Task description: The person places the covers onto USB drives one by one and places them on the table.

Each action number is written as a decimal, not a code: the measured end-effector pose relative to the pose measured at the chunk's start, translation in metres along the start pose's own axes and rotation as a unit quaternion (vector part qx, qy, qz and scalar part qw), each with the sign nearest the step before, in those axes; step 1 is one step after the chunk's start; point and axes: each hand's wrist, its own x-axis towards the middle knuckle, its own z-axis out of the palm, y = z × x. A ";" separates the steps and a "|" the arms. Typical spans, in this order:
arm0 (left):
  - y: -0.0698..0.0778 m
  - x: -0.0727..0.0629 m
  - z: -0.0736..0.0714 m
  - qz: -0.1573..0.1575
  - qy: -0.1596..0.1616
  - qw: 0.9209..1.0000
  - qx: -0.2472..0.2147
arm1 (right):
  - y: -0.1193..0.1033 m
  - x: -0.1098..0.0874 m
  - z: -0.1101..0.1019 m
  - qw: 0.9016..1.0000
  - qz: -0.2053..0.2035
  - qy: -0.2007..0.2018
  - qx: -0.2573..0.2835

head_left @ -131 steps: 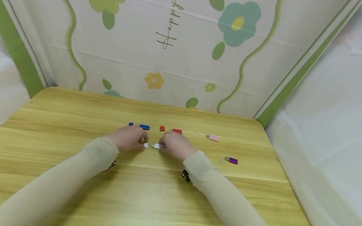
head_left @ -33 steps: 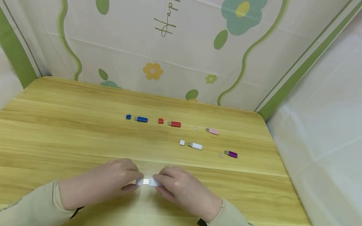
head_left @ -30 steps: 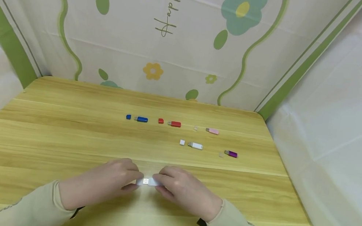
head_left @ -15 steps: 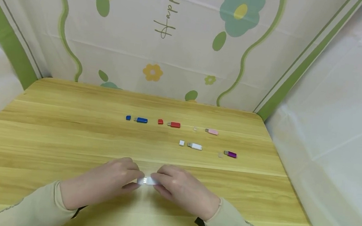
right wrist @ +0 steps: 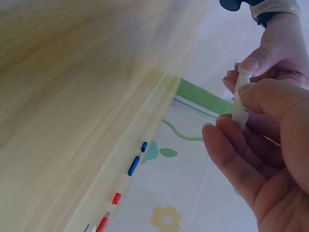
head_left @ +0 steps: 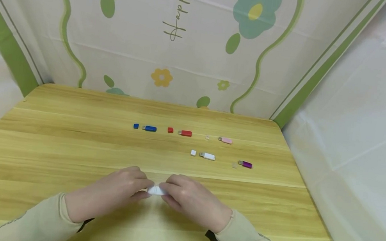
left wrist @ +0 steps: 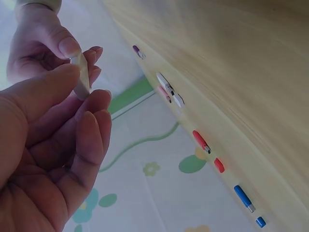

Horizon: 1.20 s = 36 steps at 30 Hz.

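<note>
A white USB stick is held above the wooden table, between both hands. My left hand pinches its cap at the left end with thumb and fingers, while the right hand pinches the body from the other side. Cap and body meet, and no metal plug shows between them. In the left wrist view the white stick spans the two thumbs. The right wrist view gives the same stick edge-on, partly covered by fingers.
Behind the hands lie uncapped USB sticks: blue, red, pink, white and purple. Each has a small cap to its left, such as the red cap. A flowered curtain hangs behind the table.
The hands came back towards the body with the white stick and its cap. They then drew together, and the metal plug went out of sight inside the cap.
</note>
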 end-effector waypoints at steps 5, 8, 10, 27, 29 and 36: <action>0.000 0.001 -0.001 -0.033 -0.024 0.999 -0.010 | 0.000 0.002 -0.001 1.000 0.006 -0.005 0.006; 0.001 0.001 -0.002 -0.042 -0.035 0.998 -0.031 | 0.001 0.004 0.000 1.000 0.006 -0.010 0.007; 0.001 0.002 -0.003 -0.047 -0.038 0.997 -0.044 | 0.001 0.005 0.001 1.000 0.006 -0.012 0.006; -0.013 0.003 0.001 -0.069 -0.004 0.997 -0.023 | 0.005 0.031 0.005 1.000 0.005 -0.027 -0.011; -0.018 0.004 0.001 -0.078 -0.010 0.997 -0.026 | 0.008 0.037 0.006 0.999 0.014 -0.037 0.001; -0.043 0.008 0.000 -0.126 -0.050 0.990 -0.042 | 0.026 0.060 0.021 0.995 0.054 -0.083 0.032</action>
